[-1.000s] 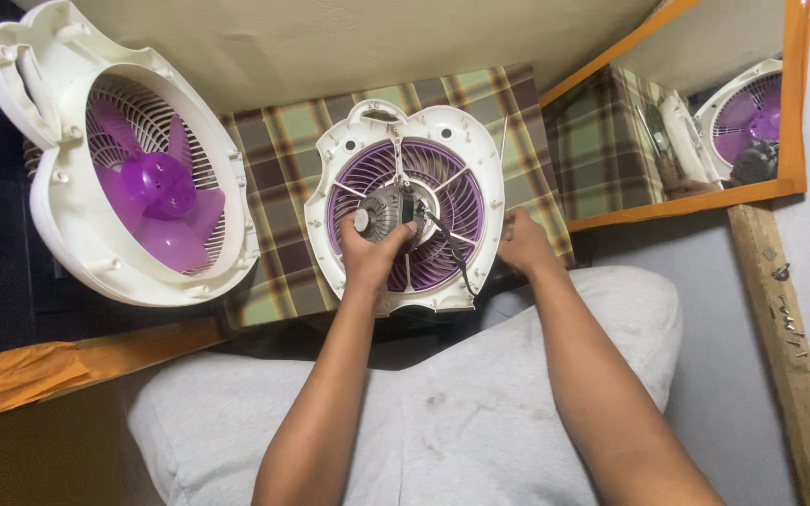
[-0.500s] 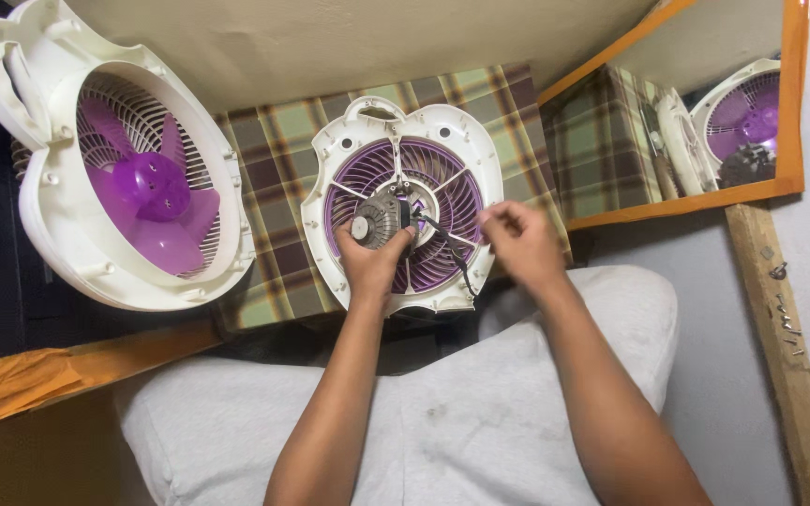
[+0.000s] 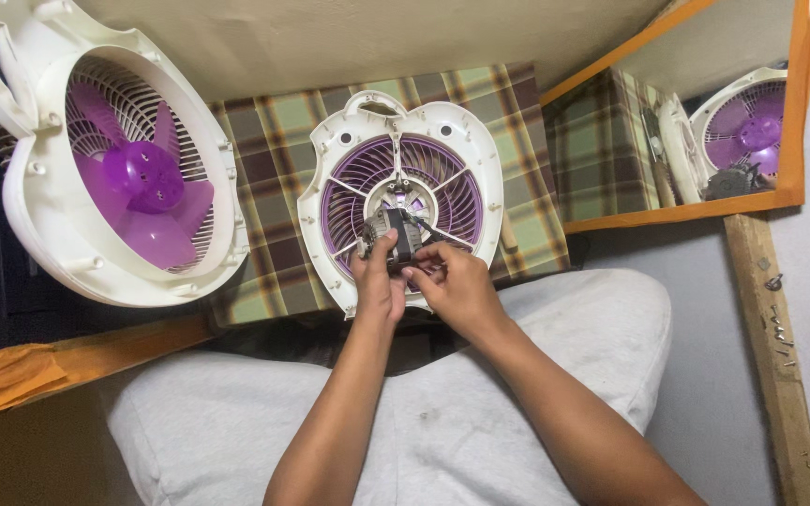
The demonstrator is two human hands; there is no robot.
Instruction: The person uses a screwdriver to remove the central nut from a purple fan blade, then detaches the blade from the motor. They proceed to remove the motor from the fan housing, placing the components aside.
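**Both hands on the fan motor**

My left hand [image 3: 379, 281] grips the small grey metal fan motor [image 3: 388, 234], lifted just near of the hub of the white plastic fan housing with the purple grille [image 3: 400, 192]. My right hand [image 3: 454, 284] pinches closed at the motor's black wire. The housing lies on the plaid-covered worktop [image 3: 274, 178]. Far left stands the white front shell with purple blades [image 3: 114, 159].

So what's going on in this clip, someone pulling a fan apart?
A person holds a small fan motor in both hands, left hand and right hand, over the white fan housing half with the purple grille, which lies on a plaid cloth. The other housing half, with the purple blades, leans at the left. A mirror stands at the right.
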